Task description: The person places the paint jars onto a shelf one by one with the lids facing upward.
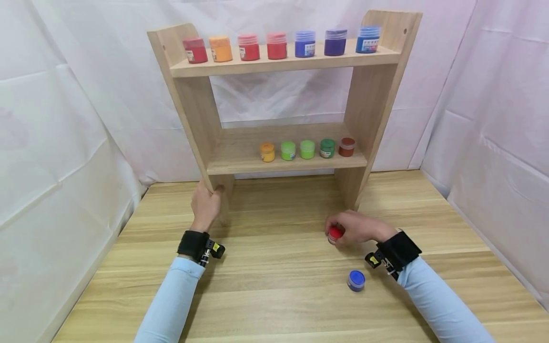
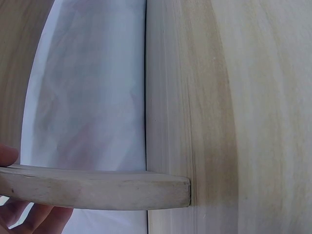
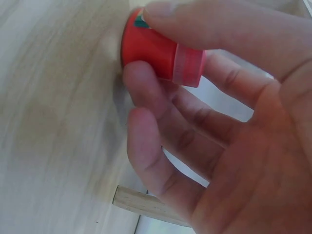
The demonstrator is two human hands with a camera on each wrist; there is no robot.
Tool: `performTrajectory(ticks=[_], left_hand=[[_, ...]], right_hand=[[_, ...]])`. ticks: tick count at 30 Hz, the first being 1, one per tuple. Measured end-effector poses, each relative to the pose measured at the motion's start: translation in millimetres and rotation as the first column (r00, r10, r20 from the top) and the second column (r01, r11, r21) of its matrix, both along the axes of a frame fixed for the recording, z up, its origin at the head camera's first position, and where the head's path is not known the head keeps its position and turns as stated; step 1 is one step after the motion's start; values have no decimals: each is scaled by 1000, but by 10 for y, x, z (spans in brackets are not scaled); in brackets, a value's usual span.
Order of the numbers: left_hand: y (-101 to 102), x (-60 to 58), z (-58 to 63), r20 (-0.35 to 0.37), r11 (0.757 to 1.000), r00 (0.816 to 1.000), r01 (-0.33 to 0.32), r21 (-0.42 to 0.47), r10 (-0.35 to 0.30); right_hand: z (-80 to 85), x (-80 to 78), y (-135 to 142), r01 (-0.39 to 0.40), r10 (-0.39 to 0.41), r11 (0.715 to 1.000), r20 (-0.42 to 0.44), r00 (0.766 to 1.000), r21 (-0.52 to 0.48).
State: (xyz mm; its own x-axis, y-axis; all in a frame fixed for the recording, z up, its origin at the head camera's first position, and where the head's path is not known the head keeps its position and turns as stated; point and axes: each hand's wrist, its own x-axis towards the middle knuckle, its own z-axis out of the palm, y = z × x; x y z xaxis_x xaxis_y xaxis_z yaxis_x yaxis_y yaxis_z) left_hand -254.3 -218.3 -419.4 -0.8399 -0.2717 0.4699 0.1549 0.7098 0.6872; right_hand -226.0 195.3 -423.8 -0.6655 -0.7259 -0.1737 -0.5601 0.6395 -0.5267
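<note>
My left hand [image 1: 207, 204] grips the lower left side panel of a wooden two-tier shelf [image 1: 240, 138]. In the left wrist view, the thumb lies on one face of the panel [image 2: 102, 189] and the fingers on the other. With thumb and fingers, my right hand [image 1: 359, 226] holds a small red paint jar [image 3: 153, 51] low over the table, by the foot of the right panel. Whether the jar touches the tabletop I cannot tell. A paint jar with a blue lid [image 1: 356, 280] stands on the table, nearer me than the right hand.
Red, orange, blue and purple jars [image 1: 304, 45] line the upper board. On the lower board stand an orange jar [image 1: 267, 152], two light green ones [image 1: 288, 151], a dark green one [image 1: 327, 148] and a brown one [image 1: 347, 147]. White cloth [image 1: 64, 119] hangs around the wooden table [image 1: 274, 295].
</note>
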Motion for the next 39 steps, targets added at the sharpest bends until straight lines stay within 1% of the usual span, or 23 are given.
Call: performTrajectory(ticks=[5,11,15,27,33,39], left_hand=[[1,-12,-9,4,1000,1000,-1,1,1],[-4,-22,-13,-3,1000,1000,-5,-8,5],[-2,-15,-13,4,1000,1000,-5,-7,5],[-9,-21,-26,-4,1000,1000,-2,-4,2],[-10,-15,-21,-6,1000,1000,3,-9,-3],[-7,-16,-29,-20,1000,1000,9,-6,-9]], right_hand=[[-25,-9,-7,17,-17,1000,-24,1000,-9],[-60,-33,-9,53,-53,998,-13,998,-25],[-86,-52,-6,71,-72,996,-13,997,-44],[-54,-34,-44,60,-66,992,-48,997,-114],[-53,-32,-43,50,-63,987,-81,995,-152],[-26,-22,-57,60,-74,985,-79,994,-161]])
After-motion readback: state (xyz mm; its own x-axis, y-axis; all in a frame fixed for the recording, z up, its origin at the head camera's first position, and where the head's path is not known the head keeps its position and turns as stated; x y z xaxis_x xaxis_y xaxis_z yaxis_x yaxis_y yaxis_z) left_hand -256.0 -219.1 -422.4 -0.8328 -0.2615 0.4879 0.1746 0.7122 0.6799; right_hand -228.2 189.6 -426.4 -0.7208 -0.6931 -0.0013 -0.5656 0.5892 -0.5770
